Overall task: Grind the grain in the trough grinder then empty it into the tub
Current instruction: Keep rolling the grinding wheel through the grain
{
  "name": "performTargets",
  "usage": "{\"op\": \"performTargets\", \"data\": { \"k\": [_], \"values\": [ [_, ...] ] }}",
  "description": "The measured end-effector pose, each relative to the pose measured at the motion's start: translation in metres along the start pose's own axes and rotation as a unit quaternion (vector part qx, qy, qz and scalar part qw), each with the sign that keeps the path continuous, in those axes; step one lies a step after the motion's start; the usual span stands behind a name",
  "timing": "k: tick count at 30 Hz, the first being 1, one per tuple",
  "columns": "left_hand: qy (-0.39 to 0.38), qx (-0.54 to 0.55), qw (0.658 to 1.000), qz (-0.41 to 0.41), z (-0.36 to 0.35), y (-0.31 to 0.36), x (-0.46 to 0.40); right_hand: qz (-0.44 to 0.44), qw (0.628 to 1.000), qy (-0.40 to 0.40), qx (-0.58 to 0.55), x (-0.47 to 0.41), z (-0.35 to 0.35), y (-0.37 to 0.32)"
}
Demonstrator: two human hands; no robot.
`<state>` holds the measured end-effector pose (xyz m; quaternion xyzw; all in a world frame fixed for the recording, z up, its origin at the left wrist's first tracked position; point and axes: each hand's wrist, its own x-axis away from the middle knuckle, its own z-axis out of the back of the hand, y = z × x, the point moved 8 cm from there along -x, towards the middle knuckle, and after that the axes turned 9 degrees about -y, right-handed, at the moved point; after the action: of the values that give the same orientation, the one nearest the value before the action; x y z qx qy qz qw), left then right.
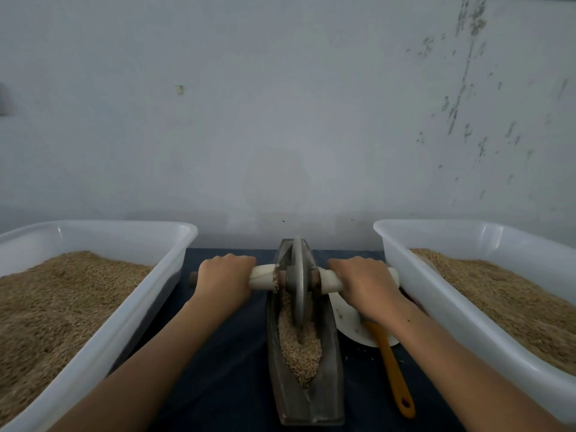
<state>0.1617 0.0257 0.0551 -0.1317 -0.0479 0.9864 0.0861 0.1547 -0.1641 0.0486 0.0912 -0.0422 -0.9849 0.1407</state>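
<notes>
Between two tubs (93,235) (467,235), one trough grinder (304,397), two hands (226,275) (364,283) gripping.

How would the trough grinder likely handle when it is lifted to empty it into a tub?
The trough grinder looks like thick metal, so probably heavy and stiff. It is long and narrow, so it may tip sideways. The loose grain could spill, and the wheel appears free to roll along it.

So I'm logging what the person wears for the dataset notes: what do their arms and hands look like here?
Both arms are bare from the frame's lower edge to the wrists: no sleeves show. The left hand and right hand wear no gloves, and no rings, watch, bracelets or markings are visible on them or the forearms.
</notes>
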Motion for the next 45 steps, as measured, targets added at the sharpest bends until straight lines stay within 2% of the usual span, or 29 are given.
{"op": "performTargets", "data": {
  "k": [3,9,13,17,23,26,29,32,35,38,42,45],
  "values": [
    [0.000,-0.012,1.000,-0.005,0.000,0.001,0.000,0.003,1.000,-0.010,-0.008,0.000,-0.001,0.001],
    [-0.182,-0.011,0.983,-0.005,-0.018,-0.004,-0.001,0.013,0.984,-0.175,0.007,0.002,-0.007,-0.002],
    [-0.232,-0.004,0.973,-0.015,-0.021,-0.003,0.001,0.005,0.970,-0.242,-0.021,0.007,-0.012,0.000],
    [-0.207,-0.013,0.978,-0.010,-0.019,-0.003,0.000,0.004,0.977,-0.210,-0.018,0.003,-0.012,0.001],
    [-0.004,0.000,1.000,0.006,-0.001,-0.001,-0.001,0.005,1.000,-0.014,0.007,-0.001,-0.002,0.001],
    [0.065,-0.018,0.998,-0.003,0.003,0.002,0.002,-0.003,0.999,0.040,0.000,0.000,-0.001,0.002],
    [0.042,-0.023,0.999,-0.005,0.002,0.001,0.001,0.002,1.000,0.000,-0.007,0.000,-0.003,0.003],
    [-0.062,-0.022,0.998,-0.006,-0.007,-0.002,-0.002,0.016,0.997,-0.071,0.011,-0.001,-0.002,0.000],
    [-0.178,-0.008,0.984,-0.009,-0.016,-0.003,0.000,0.013,0.983,-0.184,0.001,0.002,-0.008,0.001],
    [-0.210,-0.019,0.978,-0.008,-0.017,-0.002,0.002,0.001,0.972,-0.235,-0.028,0.005,-0.013,0.004],
    [-0.171,-0.017,0.985,0.000,-0.014,-0.002,0.000,0.004,0.982,-0.188,-0.010,0.001,-0.012,0.004],
    [-0.096,-0.003,0.995,0.008,-0.010,-0.002,-0.002,0.005,0.997,-0.079,0.017,-0.003,-0.005,0.003]
  ]
}}
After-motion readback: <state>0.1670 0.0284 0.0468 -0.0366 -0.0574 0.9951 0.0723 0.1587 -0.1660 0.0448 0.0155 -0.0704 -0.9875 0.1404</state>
